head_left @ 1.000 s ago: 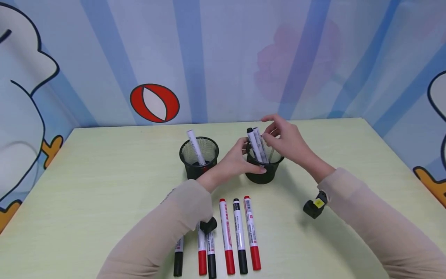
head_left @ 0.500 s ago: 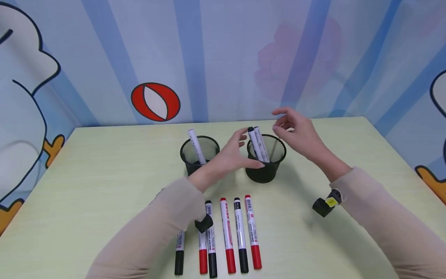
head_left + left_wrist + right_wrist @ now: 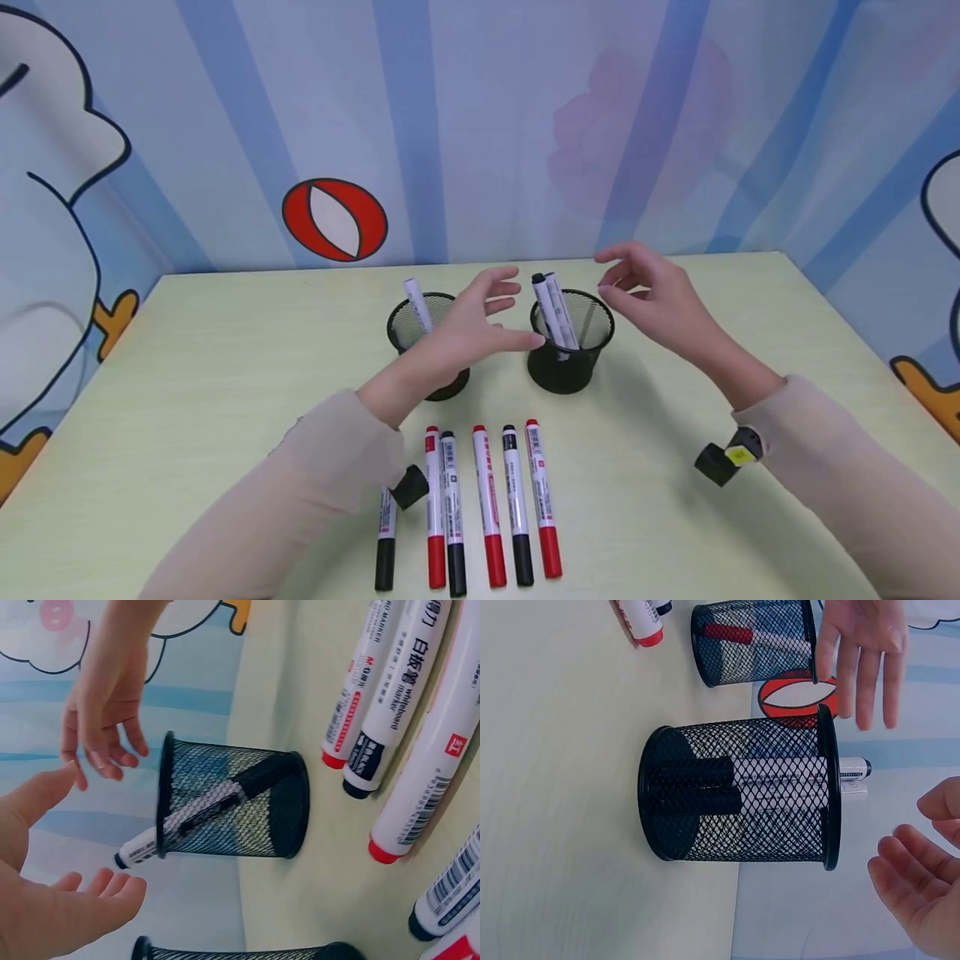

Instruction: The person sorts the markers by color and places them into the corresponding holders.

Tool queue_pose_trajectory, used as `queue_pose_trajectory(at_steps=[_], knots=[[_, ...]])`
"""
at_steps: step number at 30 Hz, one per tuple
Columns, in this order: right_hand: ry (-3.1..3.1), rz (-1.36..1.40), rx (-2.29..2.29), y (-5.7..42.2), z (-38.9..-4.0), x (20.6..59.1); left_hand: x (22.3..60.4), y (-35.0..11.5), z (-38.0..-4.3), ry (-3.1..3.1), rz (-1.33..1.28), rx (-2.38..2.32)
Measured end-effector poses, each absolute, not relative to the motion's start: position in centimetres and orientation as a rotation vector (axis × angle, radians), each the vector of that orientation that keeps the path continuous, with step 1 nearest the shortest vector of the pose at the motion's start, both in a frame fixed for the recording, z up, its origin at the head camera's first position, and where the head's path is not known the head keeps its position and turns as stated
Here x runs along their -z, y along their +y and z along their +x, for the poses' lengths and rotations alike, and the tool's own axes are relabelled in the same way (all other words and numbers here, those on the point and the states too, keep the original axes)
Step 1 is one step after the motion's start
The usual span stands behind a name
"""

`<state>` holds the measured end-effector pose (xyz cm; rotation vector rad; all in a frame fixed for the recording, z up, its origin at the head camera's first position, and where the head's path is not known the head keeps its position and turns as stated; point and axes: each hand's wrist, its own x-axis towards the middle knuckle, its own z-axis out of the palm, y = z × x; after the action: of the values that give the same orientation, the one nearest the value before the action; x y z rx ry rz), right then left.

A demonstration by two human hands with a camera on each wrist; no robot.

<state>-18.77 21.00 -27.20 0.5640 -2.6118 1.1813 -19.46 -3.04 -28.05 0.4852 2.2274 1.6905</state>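
Note:
In the head view a black mesh pen cup (image 3: 564,375) stands toward the back of the table, holding two white markers (image 3: 550,304) that lean left; the right wrist view shows their dark lower ends through the mesh. My left hand (image 3: 468,329) is open and holds nothing, thumb tip overlapping this cup's left rim. It partly covers a second mesh cup (image 3: 448,389), which has one marker (image 3: 417,302) in it, red at its lower end in the right wrist view. My right hand (image 3: 652,296) hangs empty, fingers loosely bent, just right of the first cup's rim.
Several red and black whiteboard markers (image 3: 487,500) lie in a row on the pale table (image 3: 637,500) in front of the cups. My left sleeve (image 3: 300,483) passes over the row's left end. A blue patterned backdrop (image 3: 480,133) rises behind the table's back edge.
My left hand has let go of the right cup and moved left, now in front of the left cup. My right hand has drawn back to the right, away from the cup's opening.

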Motion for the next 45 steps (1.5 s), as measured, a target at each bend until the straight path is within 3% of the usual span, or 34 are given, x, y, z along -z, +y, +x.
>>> queue_pose_trajectory(at_steps=[15,29,45], knots=[[-2.662,0.647,-1.204,19.9,-16.8,27.4,26.4,-8.8,-18.4,2.253,0.572,-1.755],[-2.676,0.776,-1.204,19.1,-15.4,27.7,28.1,-13.9,-17.5,2.404,0.51,-1.794],[-2.709,0.887,-1.298,17.9,-14.4,29.1,30.5,-15.8,-19.0,2.374,0.436,-1.784]])
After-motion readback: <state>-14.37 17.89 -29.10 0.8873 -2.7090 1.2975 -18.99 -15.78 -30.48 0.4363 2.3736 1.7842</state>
